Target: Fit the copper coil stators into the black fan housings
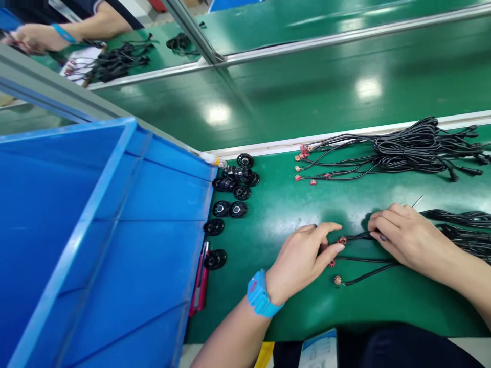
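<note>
Head view: the copper-red coil (342,240) on a black cable (359,236) lies at four o'clock from centre, over a green tabletop (295,317). The left hand (301,250) has thumb and forefinger parted beside the coil; contact cannot be told. The right hand (408,235) curls its fingers closed on the cable, a thin metal rod (418,201) showing behind it. From the coil, a cable bundle (406,145) sits at one o'clock, black wheels (238,209) and a blue bin (164,204) at nine, and a co-worker's hand (34,38) at ten.
</note>
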Available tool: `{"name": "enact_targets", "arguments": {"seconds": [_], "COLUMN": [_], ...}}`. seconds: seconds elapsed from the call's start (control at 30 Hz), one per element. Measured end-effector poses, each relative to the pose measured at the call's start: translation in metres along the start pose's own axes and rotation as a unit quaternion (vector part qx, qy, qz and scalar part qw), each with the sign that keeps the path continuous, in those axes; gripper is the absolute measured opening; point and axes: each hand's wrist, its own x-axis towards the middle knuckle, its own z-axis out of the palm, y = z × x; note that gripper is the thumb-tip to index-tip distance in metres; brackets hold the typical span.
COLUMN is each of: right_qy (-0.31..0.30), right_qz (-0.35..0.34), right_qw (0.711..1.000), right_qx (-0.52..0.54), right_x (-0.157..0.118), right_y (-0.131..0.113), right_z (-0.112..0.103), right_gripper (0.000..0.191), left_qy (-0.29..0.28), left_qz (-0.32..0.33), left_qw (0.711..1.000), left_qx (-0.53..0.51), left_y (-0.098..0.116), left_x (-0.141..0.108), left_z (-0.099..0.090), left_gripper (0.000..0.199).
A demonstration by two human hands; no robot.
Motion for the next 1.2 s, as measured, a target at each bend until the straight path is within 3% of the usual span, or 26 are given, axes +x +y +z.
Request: {"name": "enact_targets", "arguments": {"seconds": [0.13, 0.27, 0.37, 0.53, 0.6, 0.77, 0.83, 0.97, 1.07, 1.2], "right_qy": [-0.003, 0.001, 0.029, 0.065, 0.079, 0.085, 0.081, 0.086, 0.099, 0.125], "right_qz": [-0.005, -0.022, -0.003, 0.051, 0.065, 0.060, 0.049, 0.028, 0.023, 0.026], "right_qw": [1.000, 0.999, 0.999, 0.996, 0.995, 0.994, 0.995, 0.993, 0.989, 0.983], "right_qx": [0.031, 0.047, 0.023, 0.013, 0.014, 0.026, 0.038, 0.081, 0.111, 0.135], "right_x": [-0.005, -0.005, -0.001, 0.004, 0.006, 0.012, 0.013, 0.013, 0.012, 0.012], "right_y": [-0.002, -0.003, -0.004, -0.004, -0.003, -0.006, -0.008, -0.012, -0.015, -0.020], "right_z": [-0.003, -0.006, -0.004, 0.004, 0.007, 0.015, 0.017, 0.016, 0.011, 0.001], "right_gripper": [0.018, 0.026, 0.020, 0.022, 0.023, 0.021, 0.017, 0.012, 0.014, 0.016], "left_qy": [0.030, 0.041, 0.072, 0.121, 0.101, -0.031, -0.009, 0.119, 0.097, 0.034], "left_qz": [0.023, 0.017, 0.049, 0.110, 0.103, 0.107, 0.077, 0.013, 0.003, -0.022], "left_qw": [0.999, 0.999, 0.995, 0.986, 0.989, 0.994, 0.997, 0.990, 0.971, 0.880], "left_qx": [0.022, -0.026, -0.057, -0.017, -0.003, 0.015, -0.006, -0.081, -0.217, -0.474], "left_y": [0.003, 0.004, 0.001, -0.008, -0.009, -0.004, -0.002, 0.001, 0.003, 0.008], "left_x": [0.006, 0.008, 0.008, 0.008, 0.007, 0.001, -0.001, 0.000, 0.003, 0.005], "left_z": [0.011, 0.012, 0.011, 0.014, 0.013, 0.003, 0.001, 0.007, 0.016, 0.024], "left_gripper": [0.026, 0.007, 0.008, 0.003, 0.003, 0.019, 0.028, 0.027, 0.042, 0.026]}}
